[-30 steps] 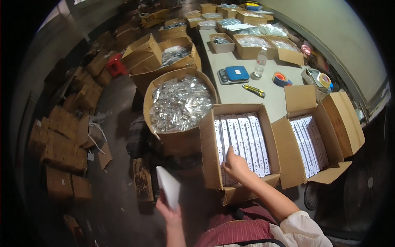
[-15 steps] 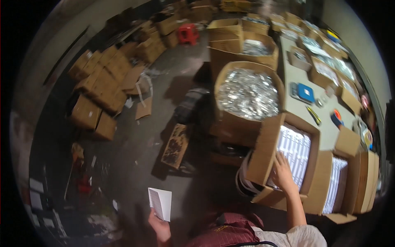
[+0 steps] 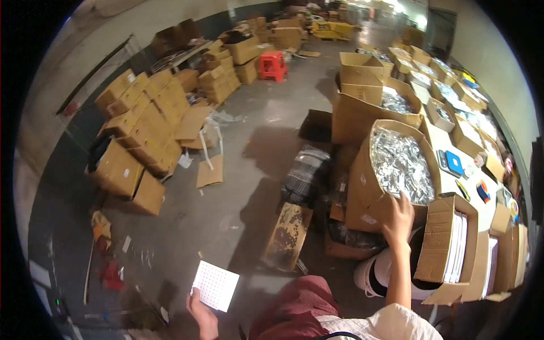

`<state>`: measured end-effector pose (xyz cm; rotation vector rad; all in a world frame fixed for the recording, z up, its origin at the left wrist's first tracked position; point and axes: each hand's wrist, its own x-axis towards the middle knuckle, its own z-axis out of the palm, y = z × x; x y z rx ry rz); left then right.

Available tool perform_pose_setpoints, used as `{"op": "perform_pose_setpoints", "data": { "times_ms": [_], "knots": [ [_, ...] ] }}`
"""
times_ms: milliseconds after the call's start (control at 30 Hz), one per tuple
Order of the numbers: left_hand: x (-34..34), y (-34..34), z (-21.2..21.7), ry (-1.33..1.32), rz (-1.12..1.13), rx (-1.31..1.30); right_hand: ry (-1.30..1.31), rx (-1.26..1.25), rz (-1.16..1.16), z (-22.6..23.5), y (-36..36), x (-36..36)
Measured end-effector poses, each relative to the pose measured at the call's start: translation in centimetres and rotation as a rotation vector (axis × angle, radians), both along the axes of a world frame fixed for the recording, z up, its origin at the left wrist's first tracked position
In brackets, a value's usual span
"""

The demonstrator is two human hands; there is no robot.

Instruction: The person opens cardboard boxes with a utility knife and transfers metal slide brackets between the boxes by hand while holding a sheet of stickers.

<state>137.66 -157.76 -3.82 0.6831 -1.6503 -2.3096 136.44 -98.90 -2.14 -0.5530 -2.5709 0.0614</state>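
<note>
At the lower left, my left hand (image 3: 202, 313) grips a white card (image 3: 215, 285) by its left edge. Rows of small dark dots cover the card's face, which is turned up. My right hand (image 3: 400, 220) reaches forward at the near rim of a tall carton (image 3: 364, 195) full of small silvery packets (image 3: 401, 161). Its fingers look spread, and I see nothing in them. Whether the fingertips touch the packets, I cannot tell. Right of that forearm, an open cardboard box (image 3: 435, 241) holds white flat pieces (image 3: 457, 249) standing in rows.
A white bucket (image 3: 371, 276) stands below my right forearm. The table (image 3: 439, 139) at right bears a blue scale (image 3: 451, 162), a tape roll (image 3: 483, 191) and several boxes. Stacked cartons (image 3: 139, 127) line the left wall. A red stool (image 3: 273, 66) stands farther back.
My right hand has left the box of white pieces and moved to the silvery packets' carton. The card in my left hand has turned, showing its dotted face. The view has shifted left and up.
</note>
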Motion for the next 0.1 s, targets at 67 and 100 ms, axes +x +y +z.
{"op": "perform_pose_setpoints", "data": {
  "times_ms": [67,100],
  "knots": [
    [-6.5,-0.5,1.4,0.029,0.018,-0.063,-0.148,-0.046,-0.207,-6.8,2.0,-4.7],
    [-9.6,-0.5,0.7,0.029,-0.033,-0.042,-0.156,-0.173,-0.281,-10.5,4.2,-6.1]
  ]
}}
